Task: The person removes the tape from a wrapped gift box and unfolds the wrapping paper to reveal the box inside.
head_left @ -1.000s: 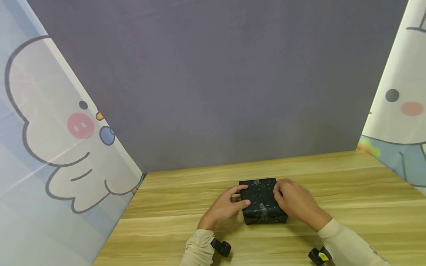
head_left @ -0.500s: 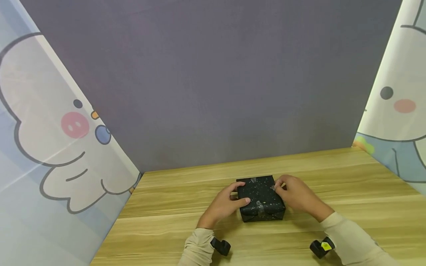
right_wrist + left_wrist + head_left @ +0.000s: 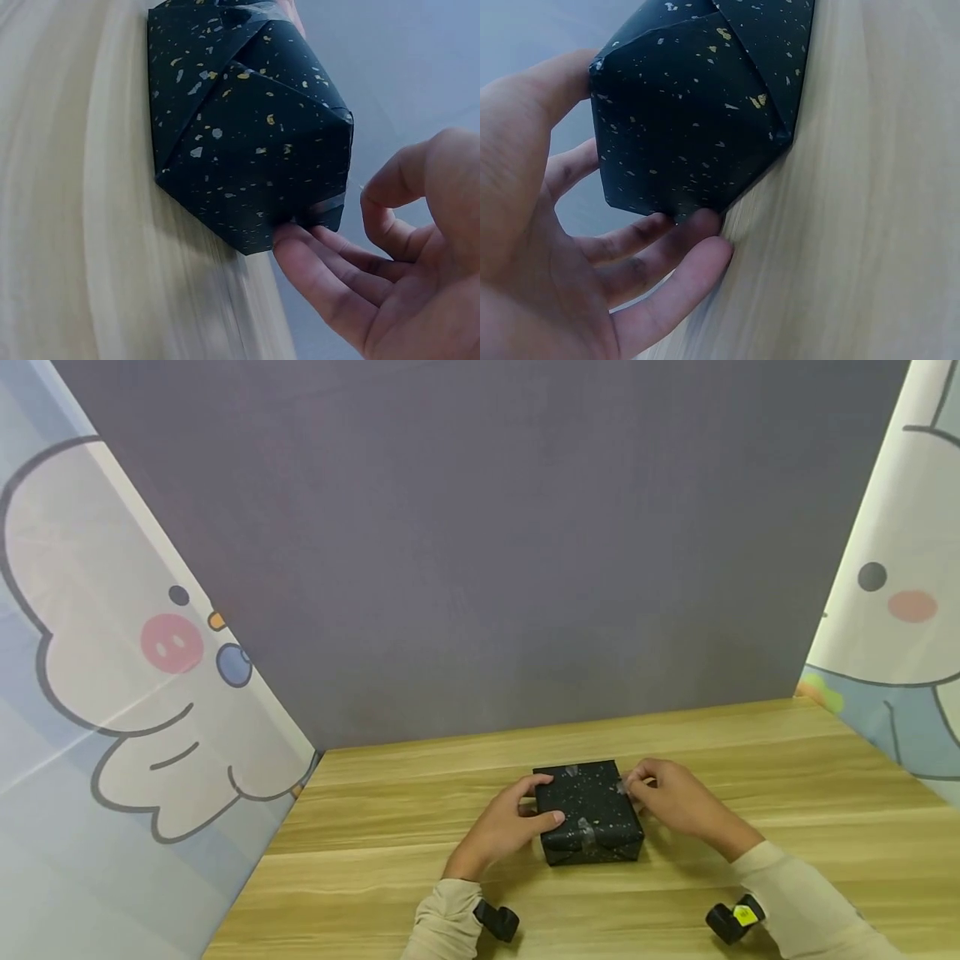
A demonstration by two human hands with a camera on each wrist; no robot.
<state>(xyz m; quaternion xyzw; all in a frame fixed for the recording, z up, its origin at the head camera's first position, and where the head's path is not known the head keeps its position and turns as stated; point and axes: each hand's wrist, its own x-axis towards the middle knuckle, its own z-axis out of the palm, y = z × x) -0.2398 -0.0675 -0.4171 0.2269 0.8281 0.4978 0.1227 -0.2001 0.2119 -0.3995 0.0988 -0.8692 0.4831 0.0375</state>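
Note:
A small box wrapped in black paper with white and gold specks point(image 3: 588, 802) sits on the table. My left hand point(image 3: 498, 828) grips its left side, thumb over the top edge; in the left wrist view the fingers point(image 3: 667, 292) curve along its end and side. At the right top edge, my right hand point(image 3: 678, 797) pinches a small piece of clear tape point(image 3: 622, 787) between thumb and index finger. The right wrist view shows the other fingertips point(image 3: 289, 236) against the box's lower side. Clear tape also lies across the front point(image 3: 587, 835) and at the back edge point(image 3: 572, 771).
The wood-grain table point(image 3: 390, 827) extends around the box. A grey panel point(image 3: 487, 552) stands behind it, and cloths printed with cartoon animals point(image 3: 112, 635) hang at both sides. Each wrist wears a black camera strap point(image 3: 497, 920).
The right hand has drawn slightly to the right of the box edge, uncovering the clear tape in its pinch. The left hand keeps its grip on the box.

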